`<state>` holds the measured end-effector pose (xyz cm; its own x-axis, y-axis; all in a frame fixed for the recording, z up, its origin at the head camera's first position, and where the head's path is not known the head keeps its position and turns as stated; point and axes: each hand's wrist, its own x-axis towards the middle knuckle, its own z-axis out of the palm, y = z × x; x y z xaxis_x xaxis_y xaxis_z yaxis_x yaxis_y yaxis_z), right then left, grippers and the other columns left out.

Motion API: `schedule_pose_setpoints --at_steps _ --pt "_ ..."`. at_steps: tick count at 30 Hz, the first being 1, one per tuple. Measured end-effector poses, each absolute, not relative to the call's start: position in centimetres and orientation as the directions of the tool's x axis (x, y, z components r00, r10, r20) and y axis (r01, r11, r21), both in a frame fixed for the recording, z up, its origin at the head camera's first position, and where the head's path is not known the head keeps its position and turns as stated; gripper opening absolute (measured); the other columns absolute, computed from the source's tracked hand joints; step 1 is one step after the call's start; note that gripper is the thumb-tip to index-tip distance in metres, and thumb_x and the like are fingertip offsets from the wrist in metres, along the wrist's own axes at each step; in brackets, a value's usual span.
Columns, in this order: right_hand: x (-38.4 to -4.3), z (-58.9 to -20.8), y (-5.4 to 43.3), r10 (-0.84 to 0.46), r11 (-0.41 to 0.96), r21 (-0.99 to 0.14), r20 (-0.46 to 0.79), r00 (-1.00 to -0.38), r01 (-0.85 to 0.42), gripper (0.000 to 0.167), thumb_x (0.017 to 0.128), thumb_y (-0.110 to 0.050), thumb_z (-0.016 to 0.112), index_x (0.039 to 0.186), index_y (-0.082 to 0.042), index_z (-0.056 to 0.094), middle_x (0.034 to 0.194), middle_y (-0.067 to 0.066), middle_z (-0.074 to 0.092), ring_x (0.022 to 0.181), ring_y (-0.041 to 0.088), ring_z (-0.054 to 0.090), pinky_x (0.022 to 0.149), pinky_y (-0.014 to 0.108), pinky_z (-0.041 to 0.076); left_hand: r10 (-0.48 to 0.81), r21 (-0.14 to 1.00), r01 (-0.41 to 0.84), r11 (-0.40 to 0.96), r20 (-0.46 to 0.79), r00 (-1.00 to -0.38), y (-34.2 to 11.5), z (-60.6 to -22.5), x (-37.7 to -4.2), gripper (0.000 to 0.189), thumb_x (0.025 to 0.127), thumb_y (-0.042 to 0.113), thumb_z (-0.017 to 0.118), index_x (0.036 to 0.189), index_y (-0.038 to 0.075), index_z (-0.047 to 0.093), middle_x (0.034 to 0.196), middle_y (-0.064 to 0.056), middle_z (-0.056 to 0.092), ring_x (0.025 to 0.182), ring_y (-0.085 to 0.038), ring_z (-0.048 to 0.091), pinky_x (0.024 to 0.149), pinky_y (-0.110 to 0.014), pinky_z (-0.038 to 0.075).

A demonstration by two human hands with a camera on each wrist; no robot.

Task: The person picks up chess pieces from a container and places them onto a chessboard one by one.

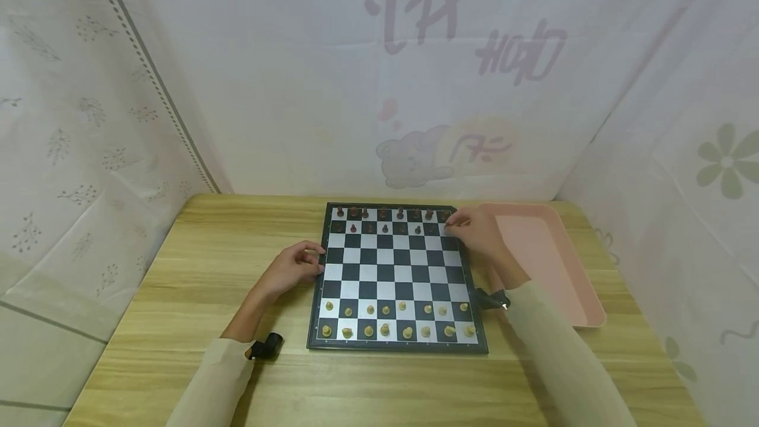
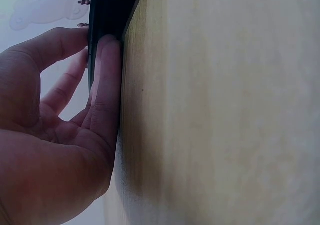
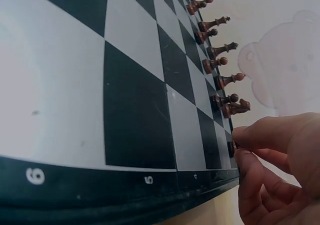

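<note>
A black-and-white chessboard lies flat on the wooden table. At its far right corner my right hand pinches a small red-brown chess piece between thumb and fingers, low over the edge squares. Most of that piece is hidden by the fingertips. My left hand rests beside the board's left edge; in the left wrist view its fingers touch the dark side of the board. Red-brown chess pieces stand in the two far rows, cream chess pieces in the two near rows.
A shallow pink tray lies right of the board, partly behind my right forearm. Wood-grain tabletop extends around the board. Patterned white curtains hang behind the table and at both sides.
</note>
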<state>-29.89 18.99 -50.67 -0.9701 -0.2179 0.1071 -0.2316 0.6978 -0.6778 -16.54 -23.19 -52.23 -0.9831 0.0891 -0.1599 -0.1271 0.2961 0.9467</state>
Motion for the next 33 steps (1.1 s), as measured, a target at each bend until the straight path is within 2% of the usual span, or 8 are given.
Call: schedule_pose_setpoints --at_steps 4,16,33 --pt "-29.91 -50.81 18.84 -0.22 0.702 -0.677 0.09 -0.971 -0.222 0.013 0.098 -0.009 0.078 0.106 0.001 0.079 0.095 0.014 0.077 0.092 0.035 0.07 0.08 0.042 0.056 0.087 0.948 -0.132 0.29 -0.164 -0.983 -23.15 -52.26 -16.5 0.033 0.099 -0.002 0.073 0.131 -0.003 0.068 0.103 -0.016 0.069 0.09 -0.024 0.069 0.081 -0.036 0.064" --pt "-30.01 -50.84 18.75 -0.227 0.73 -0.648 0.069 -0.971 -0.217 0.014 0.101 -0.01 0.076 0.11 0.001 0.079 0.1 0.015 0.077 0.096 0.036 0.068 0.083 0.047 0.057 0.088 0.943 -0.123 0.309 -0.158 -0.984 -23.14 -52.19 -16.54 0.034 0.101 0.0 0.073 0.134 -0.002 0.068 0.103 -0.015 0.069 0.089 -0.025 0.069 0.083 -0.037 0.064" --pt "-30.01 -50.93 18.99 -0.234 0.724 -0.651 0.076 -0.969 -0.226 0.014 0.1 -0.01 0.077 0.108 0.002 0.079 0.096 0.013 0.077 0.094 0.035 0.07 0.081 0.045 0.057 0.081 0.944 -0.133 0.301 -0.164 -0.983 -22.94 -52.26 -16.6 0.033 0.099 -0.001 0.073 0.132 -0.002 0.068 0.103 -0.016 0.07 0.09 -0.025 0.069 0.082 -0.036 0.064"
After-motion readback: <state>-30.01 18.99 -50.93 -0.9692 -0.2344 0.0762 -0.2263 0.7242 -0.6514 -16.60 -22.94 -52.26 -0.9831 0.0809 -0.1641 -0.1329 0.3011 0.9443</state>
